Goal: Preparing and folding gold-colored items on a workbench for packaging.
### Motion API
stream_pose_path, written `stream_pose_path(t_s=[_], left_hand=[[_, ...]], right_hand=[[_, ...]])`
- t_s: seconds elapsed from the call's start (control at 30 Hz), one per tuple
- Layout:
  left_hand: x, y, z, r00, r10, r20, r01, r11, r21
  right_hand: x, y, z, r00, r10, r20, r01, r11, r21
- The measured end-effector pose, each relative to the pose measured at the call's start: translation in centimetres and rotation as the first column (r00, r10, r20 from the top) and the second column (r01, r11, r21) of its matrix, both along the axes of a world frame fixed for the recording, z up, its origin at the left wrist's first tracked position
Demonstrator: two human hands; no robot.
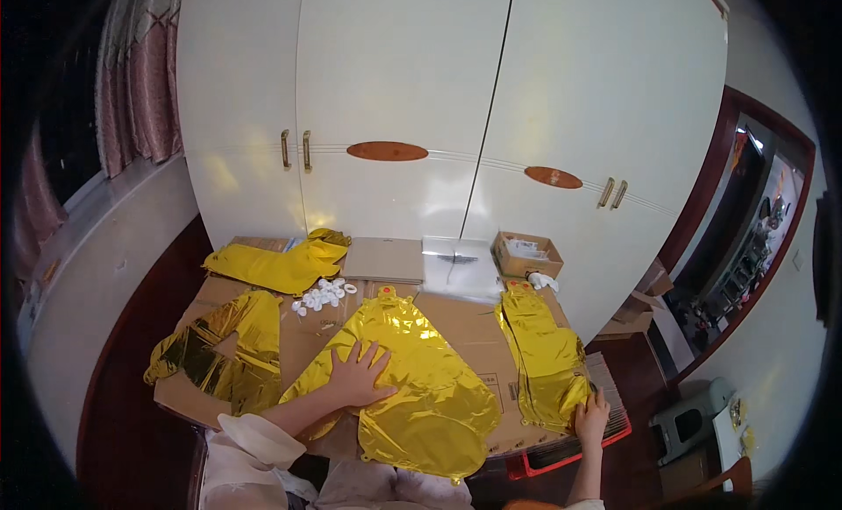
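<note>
A large flat gold foil balloon [430,378] lies across the front middle of the cardboard-covered work surface, its lower end hanging past the near edge. My left hand [360,376] presses on it with fingers spread. At the right, a narrower gold foil balloon [537,352] lies flat and creased. My right hand [592,415] is curled at its lower right corner, fingers pinching the foil edge; the fingertips are partly hidden. Another gold foil balloon [254,343] is spread on the left, and a folded pile of gold foil [272,264] lies behind it.
Small white rings of ribbon or tape [323,295] lie behind the middle balloon. Along the cabinet [395,63] stand a cardboard sheet [383,259], clear plastic bags [459,269] and a small open box [529,256]. A red crate [570,459] with cardboard sits lower right, near a grey stool [688,427].
</note>
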State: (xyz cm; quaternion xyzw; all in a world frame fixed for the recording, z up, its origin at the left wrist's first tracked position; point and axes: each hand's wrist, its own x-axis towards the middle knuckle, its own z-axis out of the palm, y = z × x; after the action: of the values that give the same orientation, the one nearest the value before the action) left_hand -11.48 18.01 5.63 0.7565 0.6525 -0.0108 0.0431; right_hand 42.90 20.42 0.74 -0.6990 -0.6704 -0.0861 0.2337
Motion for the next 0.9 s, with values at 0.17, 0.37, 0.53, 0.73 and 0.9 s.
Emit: stream_pose_path(t_s=[0.17,0.37,0.53,0.73,0.9], left_hand=[[0.1,0.9,1.5,1.000,0.029,0.005,-0.029,0.997,-0.071],[0.0,1.1,0.8,1.000,0.015,0.026,-0.015,1.000,-0.014],[-0.7,1.4,-1.0,0.995,-0.058,0.085,0.051,0.995,0.088],[-0.8,1.4,-0.7,0.993,-0.079,0.087,0.069,0.991,0.112],[-1.7,2.3,-0.6,0.989,-0.114,0.099,0.107,0.992,0.071]], right_hand=[[-0.9,-1.6,2.4,0.981,0.173,-0.088,-0.181,0.979,-0.092],[-0.4,-2.6,4.2,0.956,0.248,-0.159,-0.282,0.926,-0.250],[1.3,-1.4,1.7,0.965,0.185,-0.187,-0.227,0.945,-0.237],[-2.0,-3.0,4.6,0.988,0.149,-0.035,-0.153,0.959,-0.239],[-0.8,-2.0,3.1,0.988,0.140,-0.071,-0.153,0.959,-0.238]])
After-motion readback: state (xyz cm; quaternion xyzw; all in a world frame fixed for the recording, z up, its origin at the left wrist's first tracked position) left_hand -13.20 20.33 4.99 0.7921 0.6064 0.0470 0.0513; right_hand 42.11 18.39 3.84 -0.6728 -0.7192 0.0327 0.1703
